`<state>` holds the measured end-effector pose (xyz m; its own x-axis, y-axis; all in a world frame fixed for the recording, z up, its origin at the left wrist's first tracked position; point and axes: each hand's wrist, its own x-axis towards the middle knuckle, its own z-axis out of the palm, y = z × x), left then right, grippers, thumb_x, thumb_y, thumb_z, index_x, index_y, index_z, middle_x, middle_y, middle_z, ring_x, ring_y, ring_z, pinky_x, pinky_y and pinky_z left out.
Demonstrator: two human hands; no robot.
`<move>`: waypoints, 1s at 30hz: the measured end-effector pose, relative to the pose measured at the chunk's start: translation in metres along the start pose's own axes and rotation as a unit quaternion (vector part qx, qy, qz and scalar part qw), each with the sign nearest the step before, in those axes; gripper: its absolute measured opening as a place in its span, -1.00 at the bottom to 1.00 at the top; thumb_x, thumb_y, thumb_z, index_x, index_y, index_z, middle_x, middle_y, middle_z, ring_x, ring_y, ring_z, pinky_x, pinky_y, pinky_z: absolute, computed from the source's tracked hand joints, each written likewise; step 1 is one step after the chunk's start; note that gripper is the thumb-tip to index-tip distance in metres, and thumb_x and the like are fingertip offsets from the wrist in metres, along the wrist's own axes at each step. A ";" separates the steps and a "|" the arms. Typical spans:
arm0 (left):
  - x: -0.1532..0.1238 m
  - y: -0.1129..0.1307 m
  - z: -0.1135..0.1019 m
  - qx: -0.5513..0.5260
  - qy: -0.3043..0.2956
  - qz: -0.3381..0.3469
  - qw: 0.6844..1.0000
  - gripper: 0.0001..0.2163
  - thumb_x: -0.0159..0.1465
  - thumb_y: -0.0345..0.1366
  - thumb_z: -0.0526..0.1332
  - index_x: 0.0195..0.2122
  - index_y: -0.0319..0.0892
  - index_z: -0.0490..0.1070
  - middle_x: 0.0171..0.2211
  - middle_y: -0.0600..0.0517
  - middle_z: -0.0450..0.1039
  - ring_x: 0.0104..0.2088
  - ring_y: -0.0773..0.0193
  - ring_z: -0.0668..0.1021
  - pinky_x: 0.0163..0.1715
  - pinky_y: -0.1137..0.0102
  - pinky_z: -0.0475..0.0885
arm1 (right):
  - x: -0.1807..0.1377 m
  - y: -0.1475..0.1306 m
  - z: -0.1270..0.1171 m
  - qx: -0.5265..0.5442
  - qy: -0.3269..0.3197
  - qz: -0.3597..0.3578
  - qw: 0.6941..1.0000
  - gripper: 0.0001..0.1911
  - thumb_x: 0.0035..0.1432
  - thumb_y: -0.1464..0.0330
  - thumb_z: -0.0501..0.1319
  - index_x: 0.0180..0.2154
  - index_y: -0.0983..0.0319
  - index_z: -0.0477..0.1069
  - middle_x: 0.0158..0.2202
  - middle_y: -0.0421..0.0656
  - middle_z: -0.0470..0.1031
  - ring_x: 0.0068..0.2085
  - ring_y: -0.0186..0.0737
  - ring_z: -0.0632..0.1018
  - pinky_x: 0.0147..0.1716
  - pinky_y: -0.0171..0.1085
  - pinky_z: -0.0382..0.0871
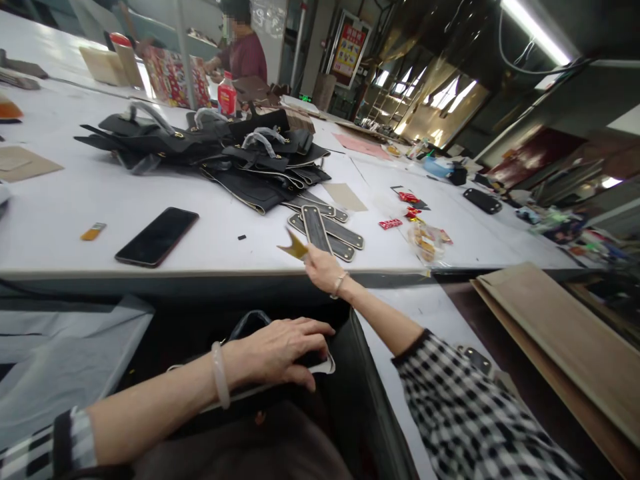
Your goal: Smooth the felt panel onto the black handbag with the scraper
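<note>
White worktable in a workshop w/ strip lights; a person works at the far end. On it: heap of black bag parts, black phone, red-labelled bottle, a red/yellow poster on the back wall, text too small to read. Right hand pinches a small yellow tool, prob. a scraper, just beside black strips at table edge. Left hand lies flat, fingers spread, on a dark bag piece below the table.

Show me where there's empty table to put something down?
Bare white table lies between the phone and the black strips, and left of the phone around the small orange piece. It is crowded at the pile of black bag parts and the snack wrappers.
</note>
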<state>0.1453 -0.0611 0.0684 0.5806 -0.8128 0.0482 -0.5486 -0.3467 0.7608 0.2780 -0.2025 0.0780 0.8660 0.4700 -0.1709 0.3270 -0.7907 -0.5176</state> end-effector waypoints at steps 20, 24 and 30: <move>0.004 0.000 -0.005 -0.003 -0.067 -0.070 0.995 -0.57 0.17 -0.29 0.35 0.08 0.03 0.39 0.42 -0.01 -0.17 0.32 -0.03 0.20 0.24 0.16 0.23 | -0.202 0.048 0.041 0.354 -0.210 0.253 0.876 -0.56 0.21 -0.03 0.03 -0.21 0.23 0.20 -0.67 -0.32 0.35 -0.77 -0.39 0.33 -0.85 -0.47 0.19; 0.006 0.004 -0.008 -0.007 -0.081 -0.091 0.992 -0.60 0.19 -0.32 0.31 0.06 0.04 0.39 0.43 0.02 -0.23 0.31 -0.01 0.22 0.24 0.16 0.24 | -0.203 0.048 0.044 0.376 -0.211 0.256 0.866 -0.62 0.23 0.03 0.04 -0.22 0.24 0.21 -0.67 -0.32 0.35 -0.79 -0.40 0.31 -0.86 -0.49 0.17; 0.009 0.002 -0.007 -0.018 -0.087 -0.091 0.992 -0.59 0.18 -0.35 0.29 0.07 0.04 0.37 0.43 0.04 -0.22 0.33 0.06 0.19 0.27 0.22 0.19 | -0.202 0.045 0.046 0.379 -0.208 0.269 0.861 -0.66 0.27 0.07 0.03 -0.22 0.23 0.22 -0.67 -0.32 0.35 -0.79 -0.41 0.31 -0.87 -0.51 0.15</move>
<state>0.1537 -0.0656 0.0749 0.5544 -0.8073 -0.2024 -0.4197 -0.4812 0.7696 0.1009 -0.3151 0.0504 0.5537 0.3408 -0.7598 -0.5559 -0.5282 -0.6419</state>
